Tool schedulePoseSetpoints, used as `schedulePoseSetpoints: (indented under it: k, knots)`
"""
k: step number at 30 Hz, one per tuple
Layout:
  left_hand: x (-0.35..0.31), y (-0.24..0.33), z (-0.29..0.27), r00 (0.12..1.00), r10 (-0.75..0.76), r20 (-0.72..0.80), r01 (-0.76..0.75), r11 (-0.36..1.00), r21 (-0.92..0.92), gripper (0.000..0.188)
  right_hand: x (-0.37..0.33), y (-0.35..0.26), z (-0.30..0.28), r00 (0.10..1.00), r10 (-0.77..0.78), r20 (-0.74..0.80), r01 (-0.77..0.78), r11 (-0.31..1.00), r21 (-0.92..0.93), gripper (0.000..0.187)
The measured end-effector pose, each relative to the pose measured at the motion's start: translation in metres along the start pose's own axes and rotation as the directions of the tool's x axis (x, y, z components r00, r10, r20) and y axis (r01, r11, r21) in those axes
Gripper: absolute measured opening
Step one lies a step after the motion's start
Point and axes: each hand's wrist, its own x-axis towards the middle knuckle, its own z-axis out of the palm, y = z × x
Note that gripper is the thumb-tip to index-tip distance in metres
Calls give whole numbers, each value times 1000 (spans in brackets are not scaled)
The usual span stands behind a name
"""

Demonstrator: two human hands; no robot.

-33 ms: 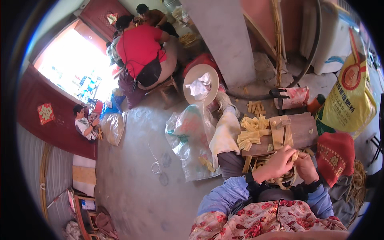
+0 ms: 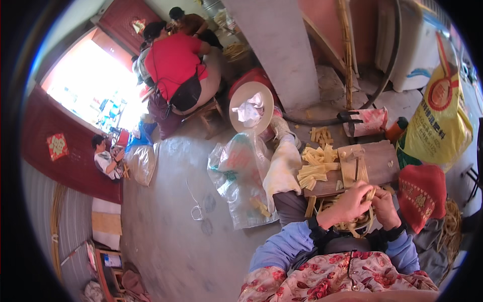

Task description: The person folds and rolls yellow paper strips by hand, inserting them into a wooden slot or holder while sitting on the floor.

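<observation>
Just in front of my lap, both my hands meet over a folded, flat pale-yellow strip point(image 2: 371, 194). My left hand point(image 2: 348, 205) pinches it from the left; my right hand point(image 2: 385, 210) closes on it from the right. A length of strip hangs below, among a tangle of similar strips point(image 2: 362, 224) partly hidden by my hands. Beyond them, a wooden board point(image 2: 382, 161) carries a pile of short yellow pieces point(image 2: 317, 166) on its left. A flat band of strips point(image 2: 348, 176) lies across its middle, with a thin dark upright piece at it.
Right of the board are a red cloth point(image 2: 421, 196) and a yellow sack point(image 2: 440, 121). A clear plastic bag point(image 2: 241, 176) lies on the floor to the left. A pale bowl point(image 2: 236, 113) holds white paper. Several people sit farther off, one in a red shirt point(image 2: 171, 55).
</observation>
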Motion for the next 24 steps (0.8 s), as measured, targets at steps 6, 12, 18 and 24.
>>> schedulePoseSetpoints:
  k: [6, 12, 18, 24]
  knots:
    - [26, -12, 9, 920, -390, 22, 388, 907, -162, 10, 14, -27, 7, 733, -672, 103, 451, 366, -814, 14]
    - [0, -28, -10, 604, -787, 128, 630, 372, -681, 22, 37, -27, 36, 757, -647, -98, 439, 613, -657, 11]
    - [-50, -25, -14, 517, -816, 261, 812, 370, -451, 20, 28, -54, -55, 777, -437, -452, 421, 896, -142, 20]
    - [-18, -7, -23, 910, -415, 22, 411, 906, 101, 19, 12, -49, -2, 833, -485, 267, 512, 490, -706, 35]
